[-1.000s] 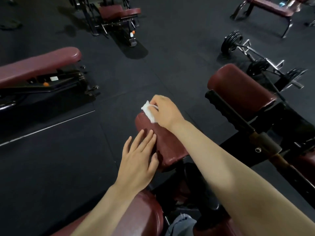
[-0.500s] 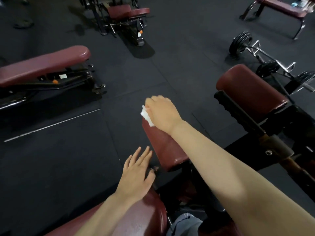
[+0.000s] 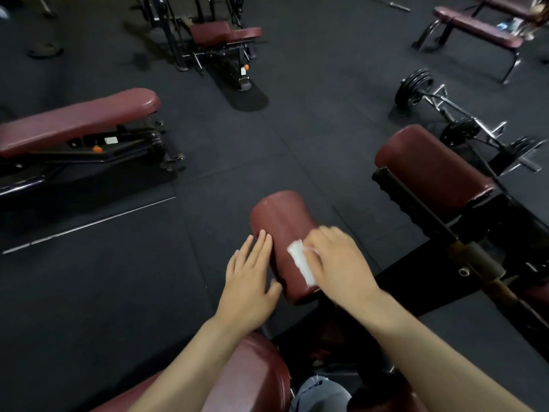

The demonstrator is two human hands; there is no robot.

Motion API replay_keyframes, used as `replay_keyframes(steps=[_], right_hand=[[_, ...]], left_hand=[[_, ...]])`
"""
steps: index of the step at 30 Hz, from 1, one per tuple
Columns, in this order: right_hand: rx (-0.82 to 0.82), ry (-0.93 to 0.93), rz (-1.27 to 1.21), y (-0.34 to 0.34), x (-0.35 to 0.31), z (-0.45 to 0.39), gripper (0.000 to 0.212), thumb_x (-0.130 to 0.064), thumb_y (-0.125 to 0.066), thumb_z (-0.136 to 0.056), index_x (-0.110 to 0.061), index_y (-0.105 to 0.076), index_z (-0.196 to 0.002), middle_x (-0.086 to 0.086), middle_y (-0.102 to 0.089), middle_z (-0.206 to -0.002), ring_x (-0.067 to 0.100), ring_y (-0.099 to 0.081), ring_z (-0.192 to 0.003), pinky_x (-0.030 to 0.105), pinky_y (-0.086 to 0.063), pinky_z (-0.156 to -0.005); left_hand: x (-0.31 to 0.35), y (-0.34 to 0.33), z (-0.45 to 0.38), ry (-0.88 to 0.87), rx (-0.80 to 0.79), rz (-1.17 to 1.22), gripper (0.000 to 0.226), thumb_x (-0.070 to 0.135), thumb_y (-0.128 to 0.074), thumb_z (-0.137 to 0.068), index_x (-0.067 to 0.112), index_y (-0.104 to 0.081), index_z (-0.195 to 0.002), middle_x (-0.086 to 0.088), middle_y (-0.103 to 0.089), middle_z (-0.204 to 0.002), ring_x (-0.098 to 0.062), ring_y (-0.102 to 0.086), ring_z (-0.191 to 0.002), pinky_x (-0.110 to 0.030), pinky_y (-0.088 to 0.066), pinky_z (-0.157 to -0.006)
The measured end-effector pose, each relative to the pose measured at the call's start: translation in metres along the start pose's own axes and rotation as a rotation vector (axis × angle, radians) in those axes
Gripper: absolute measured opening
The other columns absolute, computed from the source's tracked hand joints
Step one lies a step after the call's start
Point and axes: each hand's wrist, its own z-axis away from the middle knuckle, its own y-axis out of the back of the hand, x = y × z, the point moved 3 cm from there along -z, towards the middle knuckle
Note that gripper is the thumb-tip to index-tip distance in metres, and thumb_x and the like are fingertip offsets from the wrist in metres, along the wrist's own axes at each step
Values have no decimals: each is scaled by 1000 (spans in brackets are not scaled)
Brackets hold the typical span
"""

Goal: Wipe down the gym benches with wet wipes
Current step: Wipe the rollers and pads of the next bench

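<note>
At lower centre of the frame, the maroon roller pad (image 3: 283, 242) runs lengthwise away from the hands. The right hand (image 3: 338, 263) presses a wet wipe (image 3: 301, 264) onto its near end, fingers blurred, probably curled. The left hand (image 3: 249, 281) rests flat-fingered against its left flank.

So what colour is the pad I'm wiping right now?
Dark red, maroon. The pad shows clearly in the head view, under the white wipe.

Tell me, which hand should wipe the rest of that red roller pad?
Probably the right hand: it already presses the wet wipe onto the roller pad. The left hand rests flat beside it.
</note>
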Motion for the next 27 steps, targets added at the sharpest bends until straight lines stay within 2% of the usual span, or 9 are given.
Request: replay_keyframes(steps=[6, 11, 16, 18, 20, 22, 23, 25, 27], right_hand=[[-34, -101, 52, -27, -5, -134, 18, -23, -44, -96, -10, -56, -99, 8, -61, -102, 28, -56, -96, 37, -42, -82], [-28, -106, 23, -16, -2, -68, 9, -17, -52, -94, -11, -56, -89, 7, -60, -91, 30, -55, -86, 39, -40, -76], [16, -164, -36, 25, 8, 53, 19, -21, -48, -91, -14, -49, -73, -2, -49, -73, 23, -48, -67, 37, -43, -62], [48, -123, -20, 31, 1, 48, 24, -29, -44, -89, -14, -52, -73, 1, -52, -70, 25, -50, -64, 38, -45, -59], [14, -28, 78, 19, -6, 10, 13, -26, -60, -78, -18, -49, -78, 4, -53, -70, 26, -53, -64, 37, -44, -58], [-33, -35, 109, -3, -8, -44, 20, -14, -71, -74, -13, -55, -87, 7, -59, -82, 31, -60, -77, 37, -46, -67], [-16, -50, 115, -12, -9, -71, 12, -14, -64, -83, -10, -58, -92, 9, -61, -89, 32, -60, -85, 38, -45, -72], [-19, -103, 106, -21, -13, -114, 23, -23, -40, -96, -8, -57, -100, 10, -61, -102, 31, -57, -96, 39, -42, -80], [-48, -153, 88, -24, -15, -128, 24, -25, -39, -99, -8, -54, -102, 10, -60, -105, 30, -55, -98, 37, -40, -81]], left_hand=[[-1, -3, -1, -11, -44, -15, 85, 23, -48, -90, 27, 7, -155, 17, 15, -160, -5, 13, -148, -37, -4, -123], [-10, -11, 4, 29, -56, 98, 87, 22, -48, -85, 27, 2, -156, 23, 12, -159, -1, 12, -147, -31, -4, -122], [-16, -19, 4, 64, -87, 227, 92, 26, -43, -76, 31, 3, -155, 21, 8, -160, -2, 7, -148, -28, -6, -121], [-22, -22, 4, 97, -120, 295, 92, 23, -44, -75, 33, 2, -155, 20, 5, -161, -1, 6, -148, -31, -8, -123], [-24, -27, 6, 151, -159, 374, 92, 21, -44, -75, 32, 0, -155, 21, 0, -160, -2, 2, -148, -34, -11, -123], [-21, -29, 7, 193, -196, 444, 89, 15, -46, -81, 32, -1, -156, 20, -5, -159, -1, -1, -147, -34, -11, -123], [-19, -29, 7, 201, -206, 465, 87, 10, -48, -86, 32, -1, -156, 20, -7, -159, 0, -2, -147, -30, -9, -122], [-20, -24, 5, 207, -216, 464, 84, 2, -48, -91, 32, -3, -155, 19, -9, -157, 0, -3, -146, -23, -6, -118], [-26, -16, 2, 221, -207, 420, 79, 1, -46, -92, 28, -7, -156, 16, -10, -158, -3, -1, -148, -22, -5, -117]])
